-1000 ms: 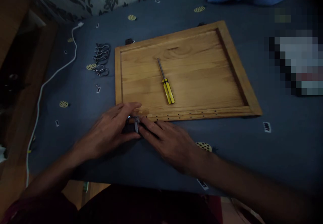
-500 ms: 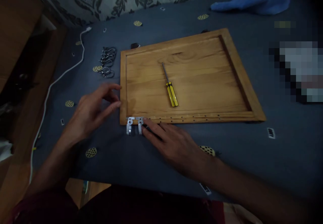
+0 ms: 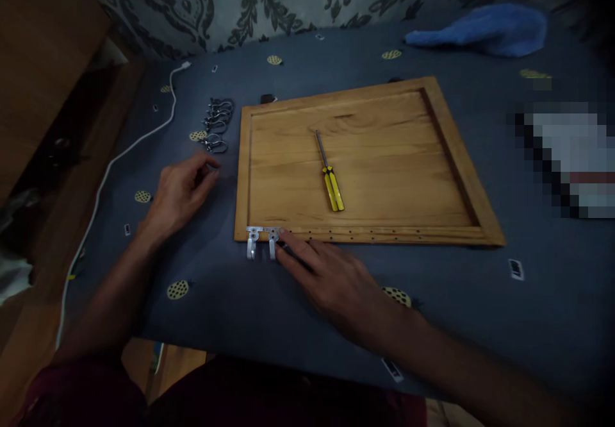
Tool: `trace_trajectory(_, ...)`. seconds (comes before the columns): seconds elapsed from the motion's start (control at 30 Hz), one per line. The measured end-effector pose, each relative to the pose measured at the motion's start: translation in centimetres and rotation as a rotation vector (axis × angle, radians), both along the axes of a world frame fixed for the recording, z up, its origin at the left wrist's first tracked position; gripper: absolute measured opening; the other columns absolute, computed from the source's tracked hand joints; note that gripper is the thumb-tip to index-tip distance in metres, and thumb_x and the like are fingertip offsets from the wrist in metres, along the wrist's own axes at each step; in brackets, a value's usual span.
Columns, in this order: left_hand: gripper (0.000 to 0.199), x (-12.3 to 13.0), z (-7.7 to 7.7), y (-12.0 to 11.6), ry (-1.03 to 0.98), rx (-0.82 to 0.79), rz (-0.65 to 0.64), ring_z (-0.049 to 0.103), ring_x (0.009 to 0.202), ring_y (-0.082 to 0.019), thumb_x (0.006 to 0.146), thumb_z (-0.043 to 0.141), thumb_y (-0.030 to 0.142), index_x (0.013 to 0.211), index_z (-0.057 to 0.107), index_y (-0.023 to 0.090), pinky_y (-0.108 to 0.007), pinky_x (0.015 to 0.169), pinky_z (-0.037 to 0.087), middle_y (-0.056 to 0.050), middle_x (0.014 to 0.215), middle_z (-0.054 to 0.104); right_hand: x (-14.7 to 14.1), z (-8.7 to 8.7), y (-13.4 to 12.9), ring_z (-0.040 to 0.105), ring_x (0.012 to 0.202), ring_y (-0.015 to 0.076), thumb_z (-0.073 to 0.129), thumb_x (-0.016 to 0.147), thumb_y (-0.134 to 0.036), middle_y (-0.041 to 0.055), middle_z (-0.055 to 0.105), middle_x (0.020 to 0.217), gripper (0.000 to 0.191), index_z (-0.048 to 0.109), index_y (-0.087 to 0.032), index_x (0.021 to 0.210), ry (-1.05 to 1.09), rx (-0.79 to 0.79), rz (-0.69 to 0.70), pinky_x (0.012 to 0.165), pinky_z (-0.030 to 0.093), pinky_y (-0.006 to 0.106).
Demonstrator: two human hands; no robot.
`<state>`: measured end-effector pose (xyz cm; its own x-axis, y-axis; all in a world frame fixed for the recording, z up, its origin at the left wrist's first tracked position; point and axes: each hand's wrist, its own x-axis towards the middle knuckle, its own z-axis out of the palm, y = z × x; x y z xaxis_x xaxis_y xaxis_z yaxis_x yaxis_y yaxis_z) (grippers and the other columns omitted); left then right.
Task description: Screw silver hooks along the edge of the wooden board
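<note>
A framed wooden board (image 3: 365,158) lies flat, with a row of small holes along its near edge. Two silvery metal hooks (image 3: 252,242) sit side by side at that edge's left end. The thumb and index finger of my right hand (image 3: 331,273) close on the right-hand hook (image 3: 273,242). Left of the board, my left hand (image 3: 185,186) hovers with fingers curled and slightly apart, holding nothing visible. Just beyond it lie several more metal hooks (image 3: 214,142) in a column. A yellow-handled screwdriver (image 3: 332,186) rests on the board.
A white cable (image 3: 137,140) runs down the left side of the dark blue cloth (image 3: 288,305). At the back right lies a blue cloth (image 3: 500,29). A blurred, pixelated object (image 3: 571,151) is at the right. Patterned fabric rises behind.
The view has shifted, so the scene sits slightly lower. My left hand has drawn away from the board's left edge toward the loose hooks. My right hand stays at the same hook.
</note>
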<state>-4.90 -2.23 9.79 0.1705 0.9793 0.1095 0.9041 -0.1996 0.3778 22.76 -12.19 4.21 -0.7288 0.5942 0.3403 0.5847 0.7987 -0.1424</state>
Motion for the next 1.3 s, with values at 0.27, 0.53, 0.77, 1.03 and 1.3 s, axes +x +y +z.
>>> trace_trajectory(0.27,0.024,-2.0,1.5,0.4,0.057,0.039,0.069,0.054,0.067,-0.014,0.094,0.054,0.033,0.106,0.069,0.018,-0.029,0.068,0.041,0.001,0.077,0.065,0.2,-0.4,-0.2,0.070,0.102,0.0259,0.047,0.080,0.007,0.0164,0.064,0.145,0.059,0.060,-0.008,0.135,0.019,-0.003,0.016,0.075,0.066,0.037)
trace_trajectory(0.53,0.027,-6.0,0.8,1.9,0.035,-0.043,0.051,0.061,0.074,-0.019,0.092,0.049,0.038,0.101,0.067,0.019,-0.031,0.069,0.043,-0.002,0.082,0.069,-0.1,-2.0,0.3,0.075,0.099,0.0261,0.042,0.078,0.006,0.0166,0.071,0.134,0.058,0.062,-0.010,0.130,0.066,0.110,0.001,0.070,0.069,0.038)
trace_trajectory(0.77,0.025,-5.0,-1.1,2.2,0.061,-0.050,-0.007,0.065,0.086,-0.022,0.093,0.052,0.038,0.102,0.068,0.021,-0.033,0.076,0.045,-0.005,0.096,0.073,0.0,-2.1,0.4,0.076,0.097,0.0237,0.041,0.079,0.005,0.0138,0.072,0.134,0.060,0.064,-0.013,0.131,0.049,0.122,-0.007,0.072,0.068,0.035)
trace_trajectory(1.03,0.029,-4.9,-1.5,2.1,0.096,-0.057,-0.082,0.063,0.088,-0.023,0.098,0.046,0.040,0.103,0.068,0.021,-0.034,0.077,0.043,-0.006,0.099,0.071,0.1,-2.7,0.0,0.073,0.108,0.0254,0.043,0.082,0.003,0.0131,0.065,0.144,0.063,0.059,-0.014,0.140,0.031,0.074,-0.014,0.079,0.068,0.039)
trace_trajectory(1.3,0.034,-5.2,-0.6,1.9,0.126,-0.131,-0.097,0.061,0.072,-0.019,0.098,0.045,0.043,0.090,0.070,0.020,-0.030,0.069,0.040,-0.003,0.081,0.071,0.1,-2.7,0.0,0.073,0.110,0.0259,0.044,0.082,0.005,0.0152,0.063,0.146,0.064,0.058,-0.013,0.141,0.037,0.033,0.000,0.081,0.068,0.040)
